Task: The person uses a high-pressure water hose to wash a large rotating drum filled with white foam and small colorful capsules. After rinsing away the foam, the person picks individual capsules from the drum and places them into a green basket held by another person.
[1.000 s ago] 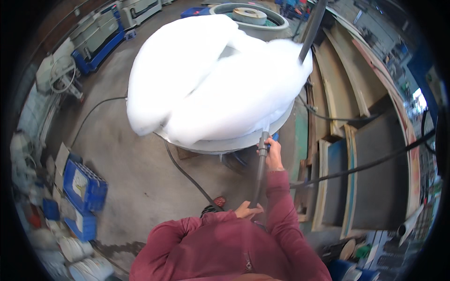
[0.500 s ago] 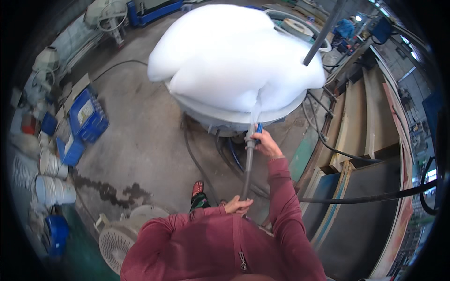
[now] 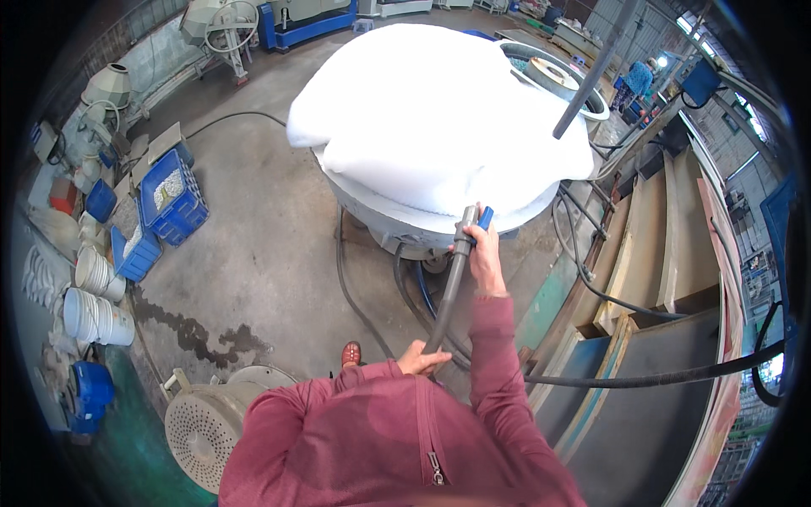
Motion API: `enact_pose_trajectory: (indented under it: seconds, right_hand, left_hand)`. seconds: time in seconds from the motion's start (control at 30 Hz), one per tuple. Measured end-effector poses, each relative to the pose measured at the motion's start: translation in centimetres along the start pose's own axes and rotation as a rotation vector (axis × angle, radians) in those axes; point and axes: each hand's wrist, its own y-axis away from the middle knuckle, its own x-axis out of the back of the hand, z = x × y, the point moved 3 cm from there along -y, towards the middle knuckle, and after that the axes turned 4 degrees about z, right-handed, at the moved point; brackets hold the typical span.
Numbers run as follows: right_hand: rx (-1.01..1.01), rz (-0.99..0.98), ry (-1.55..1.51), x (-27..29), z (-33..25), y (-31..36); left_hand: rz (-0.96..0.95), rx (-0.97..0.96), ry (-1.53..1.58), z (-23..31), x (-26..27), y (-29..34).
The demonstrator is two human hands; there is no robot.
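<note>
A grey pipe [image 3: 456,277] with a blue valve handle [image 3: 485,218] near its tip slants up and forward from my body. My right hand [image 3: 484,258] is wrapped round its upper part, just below the blue handle. Lower down, my left hand [image 3: 421,358] grips the near end of the pipe; some of its fingers are hidden. The pipe's tip points at a big mound of white foam [image 3: 439,110], close to the rim of the round tub [image 3: 380,201]. The foam bulges over the tub and hides what is inside.
A black hose [image 3: 650,379] stretches to the right across wooden-edged troughs [image 3: 642,422]. Blue crates [image 3: 171,199] and white buckets [image 3: 95,317] line the left. A perforated drum [image 3: 203,435] stands near my left side. A slanting bar [image 3: 591,76] reaches the foam; another person [image 3: 638,80] is far right.
A clear stream of water ran from the pipe's tip into the foam earlier; I cannot make one out now. The pipe leans further right, and the view has tilted up slightly.
</note>
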Motion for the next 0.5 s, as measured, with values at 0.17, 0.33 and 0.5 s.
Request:
enact_pose_trajectory:
  seconds: [0.17,0.33,0.5]
  right_hand:
    - [-0.059,0.154,-0.007,4.1,2.2,-2.4]
    - [0.081,0.188,-0.061,4.5,-1.1,-0.5]
    - [-0.033,0.301,-0.051,7.0,1.8,-2.0]
  left_hand:
    - [0.046,0.068,0.002,1.2,0.5,-1.2]
    - [-0.065,0.054,-0.102,2.1,1.0,-1.6]
    - [-0.049,0.107,-0.109,1.5,1.6,-2.4]
